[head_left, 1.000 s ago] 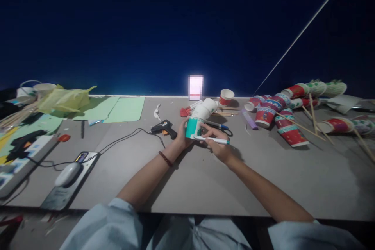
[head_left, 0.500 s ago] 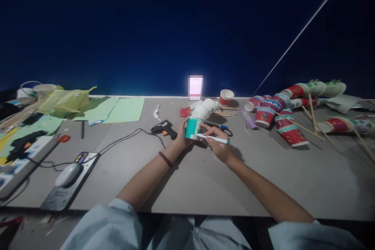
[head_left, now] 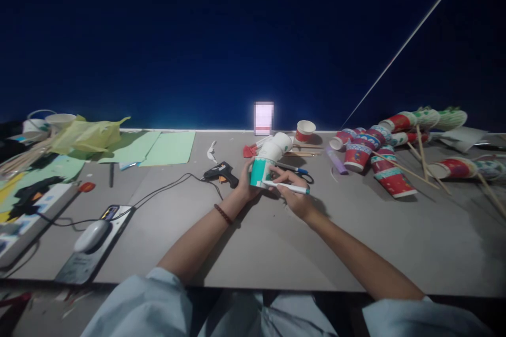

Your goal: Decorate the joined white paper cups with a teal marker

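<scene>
A paper cup [head_left: 260, 171], coloured green over much of its side with white patches left, is tilted in the middle of the table. My left hand [head_left: 245, 181] is wrapped round its left side. White paper cups [head_left: 280, 145] extend from its far end, leaning up to the right; how they are joined I cannot make out. In my right hand [head_left: 294, 196] is a white marker pen [head_left: 290, 187] with a green end, its tip against the cup's lower side. Some fingers of my left hand are hidden behind the cup.
Left of my hands lies a black glue gun [head_left: 221, 172] with its cable. A phone [head_left: 93, 253] bearing a white case and a power strip [head_left: 39, 216] lie further left. Scissors [head_left: 308, 178] sit just beyond my right hand. Several decorated cup chains [head_left: 361, 150] and sticks cover the right side.
The marker's tip has shifted very slightly along the cup's side. Both hands keep almost the same place and grip.
</scene>
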`<action>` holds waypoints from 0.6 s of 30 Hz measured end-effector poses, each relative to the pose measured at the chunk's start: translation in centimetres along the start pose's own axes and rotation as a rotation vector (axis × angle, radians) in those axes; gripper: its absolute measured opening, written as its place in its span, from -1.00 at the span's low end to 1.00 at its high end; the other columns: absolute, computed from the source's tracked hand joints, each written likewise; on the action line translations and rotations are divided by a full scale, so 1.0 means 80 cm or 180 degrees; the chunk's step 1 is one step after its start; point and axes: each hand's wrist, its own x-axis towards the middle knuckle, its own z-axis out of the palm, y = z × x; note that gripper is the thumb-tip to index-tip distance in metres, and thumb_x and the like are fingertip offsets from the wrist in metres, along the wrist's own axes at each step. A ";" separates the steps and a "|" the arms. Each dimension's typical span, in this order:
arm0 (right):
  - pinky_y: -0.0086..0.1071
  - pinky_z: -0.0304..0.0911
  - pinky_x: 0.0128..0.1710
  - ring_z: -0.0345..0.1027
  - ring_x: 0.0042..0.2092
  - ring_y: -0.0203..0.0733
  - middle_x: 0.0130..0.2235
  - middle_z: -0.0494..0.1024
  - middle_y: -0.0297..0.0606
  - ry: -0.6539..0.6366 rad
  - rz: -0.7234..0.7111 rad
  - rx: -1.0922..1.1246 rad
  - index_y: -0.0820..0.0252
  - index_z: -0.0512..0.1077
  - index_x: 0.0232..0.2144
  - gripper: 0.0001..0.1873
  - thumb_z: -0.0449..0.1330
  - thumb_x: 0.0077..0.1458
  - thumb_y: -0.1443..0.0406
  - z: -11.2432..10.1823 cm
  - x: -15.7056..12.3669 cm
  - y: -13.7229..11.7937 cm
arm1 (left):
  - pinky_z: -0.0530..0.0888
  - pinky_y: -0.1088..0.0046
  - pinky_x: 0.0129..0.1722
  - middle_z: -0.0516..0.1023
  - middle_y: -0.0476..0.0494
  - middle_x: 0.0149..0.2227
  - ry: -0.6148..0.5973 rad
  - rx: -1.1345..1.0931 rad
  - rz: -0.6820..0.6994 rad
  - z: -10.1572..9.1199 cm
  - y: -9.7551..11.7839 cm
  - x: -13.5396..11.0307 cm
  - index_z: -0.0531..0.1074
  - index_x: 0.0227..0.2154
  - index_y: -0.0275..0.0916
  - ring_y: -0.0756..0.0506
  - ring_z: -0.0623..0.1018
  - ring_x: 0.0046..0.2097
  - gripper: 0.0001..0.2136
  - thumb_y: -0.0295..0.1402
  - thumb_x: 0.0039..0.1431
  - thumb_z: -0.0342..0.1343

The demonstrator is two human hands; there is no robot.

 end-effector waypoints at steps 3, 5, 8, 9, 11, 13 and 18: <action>-0.07 0.37 0.01 0.37 0.17 0.07 -0.10 0.65 -0.08 0.0040 0.0048 0.0130 0.11 0.43 -0.41 -0.97 0.18 0.06 0.31 0.001 0.000 0.000 | 0.45 0.43 -0.49 0.57 -0.17 -0.44 -0.0049 0.0040 0.0051 0.001 0.000 -0.001 0.48 -0.33 -0.33 -0.09 0.54 -0.47 -0.72 -0.17 0.07 0.14; -0.08 0.37 -0.01 0.37 0.16 0.08 -0.10 0.64 -0.07 0.0021 0.0090 0.0083 0.12 0.44 -0.43 -0.96 0.18 0.05 0.31 0.001 0.000 0.000 | 0.45 0.43 -0.50 0.57 -0.17 -0.44 -0.0031 0.0054 0.0067 0.001 0.000 -0.001 0.48 -0.34 -0.33 -0.10 0.54 -0.46 -0.72 -0.16 0.07 0.14; -0.08 0.39 -0.03 0.41 0.12 0.11 0.01 0.59 -0.05 -0.0064 0.0184 -0.0072 0.14 0.44 -0.49 -0.94 0.18 0.00 0.31 0.000 -0.001 -0.003 | 0.45 0.43 -0.51 0.56 -0.16 -0.47 0.0039 0.0050 0.0043 0.000 -0.001 0.000 0.48 -0.38 -0.33 -0.08 0.52 -0.50 -0.71 -0.15 0.05 0.16; -0.09 0.40 -0.05 0.42 0.11 0.12 0.06 0.55 -0.04 -0.0106 0.0232 -0.0093 0.14 0.44 -0.51 -0.93 0.19 -0.02 0.31 0.000 -0.001 -0.003 | 0.45 0.43 -0.50 0.55 -0.16 -0.49 0.0061 0.0045 0.0029 0.000 -0.001 0.000 0.48 -0.40 -0.32 -0.08 0.52 -0.51 -0.72 -0.15 0.04 0.17; -0.10 0.42 -0.07 0.40 0.13 0.12 0.11 0.51 -0.03 -0.0167 0.0295 -0.0082 0.15 0.44 -0.53 -0.93 0.19 -0.04 0.31 0.000 -0.002 -0.005 | 0.47 0.44 -0.48 0.54 -0.14 -0.51 0.0080 0.0030 0.0027 -0.001 -0.001 0.001 0.47 -0.42 -0.31 -0.07 0.52 -0.52 -0.72 -0.14 0.03 0.18; -0.10 0.42 -0.07 0.39 0.14 0.11 0.12 0.50 -0.06 -0.0178 0.0314 -0.0032 0.14 0.44 -0.54 -0.92 0.19 -0.04 0.31 0.000 -0.002 -0.005 | 0.48 0.43 -0.46 0.54 -0.14 -0.52 0.0081 0.0020 0.0027 0.000 -0.001 0.001 0.47 -0.43 -0.31 -0.08 0.53 -0.51 -0.72 -0.13 0.04 0.17; -0.11 0.43 -0.09 0.49 0.02 0.05 0.07 0.55 -0.07 -0.0057 0.0239 0.0081 0.13 0.46 -0.47 -0.92 0.21 0.01 0.26 0.002 -0.001 0.001 | 0.46 0.44 -0.52 0.55 -0.16 -0.50 0.0092 0.0043 0.0045 0.004 0.000 -0.003 0.48 -0.40 -0.32 -0.08 0.52 -0.52 -0.73 -0.16 0.08 0.15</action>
